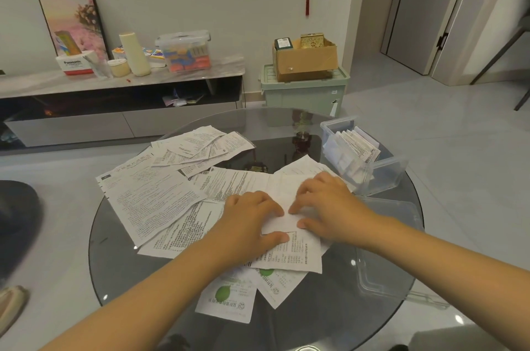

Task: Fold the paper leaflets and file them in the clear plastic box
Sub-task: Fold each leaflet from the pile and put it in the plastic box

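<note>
Folding is the step in hand, I judge. My left hand (252, 215) and right hand (327, 201) lie side by side on one white leaflet (282, 224), fingers fairly flat and pressing it against the round glass table (114, 264), thumbs at its near fold; neither curls round anything. Unfolded leaflets (160, 193) spread left of both hands. The clear plastic box (384, 175), already holding filed leaflets, stands just beyond my right hand. Next I'd crease firmly, then lift it there.
</note>
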A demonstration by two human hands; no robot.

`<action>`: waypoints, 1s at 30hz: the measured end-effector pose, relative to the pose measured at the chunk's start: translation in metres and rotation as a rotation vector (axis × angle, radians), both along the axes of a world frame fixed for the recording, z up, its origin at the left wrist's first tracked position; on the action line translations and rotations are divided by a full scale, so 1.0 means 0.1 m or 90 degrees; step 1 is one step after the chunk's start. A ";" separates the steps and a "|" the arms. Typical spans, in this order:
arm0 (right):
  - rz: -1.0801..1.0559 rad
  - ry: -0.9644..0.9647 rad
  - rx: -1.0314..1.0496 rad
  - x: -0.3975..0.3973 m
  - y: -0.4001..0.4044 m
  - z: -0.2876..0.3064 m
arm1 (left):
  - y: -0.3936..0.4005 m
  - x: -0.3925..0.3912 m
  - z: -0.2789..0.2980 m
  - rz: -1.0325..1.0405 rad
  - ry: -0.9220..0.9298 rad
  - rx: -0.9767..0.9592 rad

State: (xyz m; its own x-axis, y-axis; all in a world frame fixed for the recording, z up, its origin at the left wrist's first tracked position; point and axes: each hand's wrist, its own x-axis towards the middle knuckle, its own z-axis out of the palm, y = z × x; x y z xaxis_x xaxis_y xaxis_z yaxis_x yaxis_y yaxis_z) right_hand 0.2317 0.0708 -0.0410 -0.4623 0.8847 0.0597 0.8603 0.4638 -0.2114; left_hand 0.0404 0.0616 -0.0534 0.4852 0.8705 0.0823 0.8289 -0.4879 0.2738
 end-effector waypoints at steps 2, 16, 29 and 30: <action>0.016 -0.016 -0.037 0.00 -0.03 0.00 | 0.00 0.00 0.02 -0.011 0.020 0.004; -0.104 0.104 -0.052 -0.02 -0.05 -0.01 | -0.03 0.06 0.07 0.081 -0.113 -0.007; -0.109 0.035 -0.110 -0.08 0.04 0.00 | 0.08 0.08 -0.04 0.143 -0.098 -0.066; -0.110 0.045 -0.113 -0.08 0.04 0.00 | 0.08 0.08 -0.05 0.143 -0.095 -0.066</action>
State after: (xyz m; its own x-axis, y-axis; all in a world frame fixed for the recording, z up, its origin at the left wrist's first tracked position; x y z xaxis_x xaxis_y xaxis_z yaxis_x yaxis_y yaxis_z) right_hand 0.2233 0.0750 -0.0408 -0.3038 0.9497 -0.0762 0.9037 0.2619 -0.3387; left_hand 0.0485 0.0697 -0.0583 0.2678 0.9625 0.0438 0.8601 -0.2593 0.4393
